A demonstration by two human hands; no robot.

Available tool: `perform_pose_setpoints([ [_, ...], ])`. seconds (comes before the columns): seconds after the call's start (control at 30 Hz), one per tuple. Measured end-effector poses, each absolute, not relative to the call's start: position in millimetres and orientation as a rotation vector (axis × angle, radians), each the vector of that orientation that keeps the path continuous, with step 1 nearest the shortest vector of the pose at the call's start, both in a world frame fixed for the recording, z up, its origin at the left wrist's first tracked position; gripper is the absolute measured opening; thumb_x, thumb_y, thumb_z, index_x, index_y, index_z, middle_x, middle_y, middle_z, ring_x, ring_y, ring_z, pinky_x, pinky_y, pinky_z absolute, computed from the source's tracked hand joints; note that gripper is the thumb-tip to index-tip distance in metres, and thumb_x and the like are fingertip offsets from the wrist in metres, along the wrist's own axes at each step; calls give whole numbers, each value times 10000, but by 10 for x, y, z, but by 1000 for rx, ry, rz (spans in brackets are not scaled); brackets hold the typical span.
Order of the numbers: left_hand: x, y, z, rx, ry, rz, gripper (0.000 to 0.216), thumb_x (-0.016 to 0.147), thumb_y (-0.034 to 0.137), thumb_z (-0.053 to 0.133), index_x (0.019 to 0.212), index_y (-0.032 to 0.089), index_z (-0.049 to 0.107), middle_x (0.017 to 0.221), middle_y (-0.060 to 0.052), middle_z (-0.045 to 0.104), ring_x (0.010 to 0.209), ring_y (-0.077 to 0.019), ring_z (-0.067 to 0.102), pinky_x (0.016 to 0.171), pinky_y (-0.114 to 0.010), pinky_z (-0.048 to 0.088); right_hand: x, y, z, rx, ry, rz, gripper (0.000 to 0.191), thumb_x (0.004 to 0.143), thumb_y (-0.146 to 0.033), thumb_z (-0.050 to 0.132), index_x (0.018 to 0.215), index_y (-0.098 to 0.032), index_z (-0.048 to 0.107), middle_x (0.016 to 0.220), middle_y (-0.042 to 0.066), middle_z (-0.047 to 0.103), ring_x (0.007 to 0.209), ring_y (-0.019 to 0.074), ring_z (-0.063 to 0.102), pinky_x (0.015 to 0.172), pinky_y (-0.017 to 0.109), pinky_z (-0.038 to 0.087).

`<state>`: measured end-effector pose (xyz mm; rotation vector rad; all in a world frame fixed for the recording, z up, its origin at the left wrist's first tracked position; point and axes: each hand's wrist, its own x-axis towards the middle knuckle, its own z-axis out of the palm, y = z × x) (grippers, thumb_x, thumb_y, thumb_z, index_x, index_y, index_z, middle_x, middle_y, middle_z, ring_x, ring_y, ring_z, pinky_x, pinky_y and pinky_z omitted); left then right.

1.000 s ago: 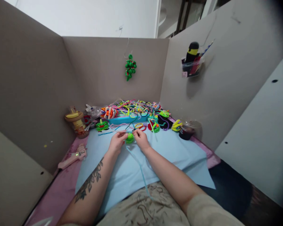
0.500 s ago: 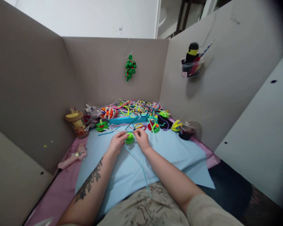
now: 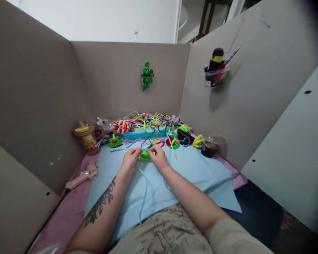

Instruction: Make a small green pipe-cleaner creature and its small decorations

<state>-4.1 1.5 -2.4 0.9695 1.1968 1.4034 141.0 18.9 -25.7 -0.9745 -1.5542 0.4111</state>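
Observation:
My left hand [image 3: 131, 158] and my right hand [image 3: 158, 157] are close together over the light blue cloth [image 3: 185, 183]. Between them is a bright green fuzzy piece [image 3: 144, 156], seemingly of bent pipe cleaner, with light blue strand at its top. The fingers of both hands are pinched on this light blue strand, one hand at each side of the green piece. A long light blue pipe cleaner [image 3: 145, 194] trails from the work down toward my lap. Fine detail at the fingertips is too small to make out.
Behind my hands, a blue tray [image 3: 144, 134] overflows with colourful pipe cleaners. A green fuzzy figure [image 3: 115, 141] sits left of it. A pink glue gun [image 3: 82, 177] lies at left, near a lidded cup [image 3: 87, 137]. A dark-filled container [image 3: 208, 149] stands at right, beside a yellow fuzzy piece [image 3: 198, 141].
The green piece has tilted and sits slightly lower and left between my fingers. The trailing light blue pipe cleaner has swung left. Both hands have shifted slightly left.

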Motion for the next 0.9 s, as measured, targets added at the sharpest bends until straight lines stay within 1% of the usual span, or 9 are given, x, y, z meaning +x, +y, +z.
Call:
perform_pose_setpoints([
  [0.13,-50,36,-52,1001,1219,1459,410,569,468,759,825,154,692,714,-27,641,656,-135,553,559,-205,382,1381,171,-262,-951,-1583,446,52,730,-248,570,712,-199,569,712,6,542,675,157,489,642,271,401],
  [0.23,-53,43,-59,1023,1207,1486,391,590,466,741,833,164,688,736,-30,645,688,-146,566,586,-214,393,1374,158,-265,-935,-1610,484,127,776,-299,533,759,-191,598,738,20,581,678,157,520,611,261,410],
  [0.37,-44,36,-44,1022,1167,1495,386,591,460,739,830,163,679,784,-36,659,695,-143,578,591,-217,396,1380,154,-259,-935,-1624,512,220,808,-330,484,675,-192,593,679,20,587,652,159,531,592,259,411],
  [0.43,-31,26,-31,1006,1129,1489,414,583,452,749,871,164,672,806,-38,667,709,-145,594,605,-224,410,1386,161,-255,-949,-1604,507,226,803,-329,484,647,-195,580,656,14,576,641,159,525,599,262,409],
  [0.53,-7,13,-16,975,1069,1477,482,541,397,788,939,164,650,765,-32,675,684,-145,609,621,-242,436,1399,176,-252,-982,-1544,484,233,810,-335,472,655,-194,572,663,17,568,648,163,521,614,267,403],
  [0.67,8,8,-18,935,1026,1460,431,492,295,821,845,133,636,754,-65,695,619,-137,604,611,-261,457,1418,182,-251,-1008,-1493,458,242,820,-339,458,659,-190,561,670,16,554,646,159,511,618,265,395],
  [0.73,5,8,-21,920,1016,1456,383,501,265,816,809,125,635,743,-73,695,605,-136,602,606,-267,463,1423,178,-250,-1011,-1488,444,228,821,-323,458,664,-193,558,676,13,551,658,159,508,628,264,396],
  [0.9,-11,7,-15,901,978,1458,311,528,221,801,774,127,635,706,-53,679,590,-129,590,594,-266,461,1418,172,-252,-1004,-1493,412,146,799,-282,499,706,-193,567,711,16,541,682,160,511,641,266,405],
])
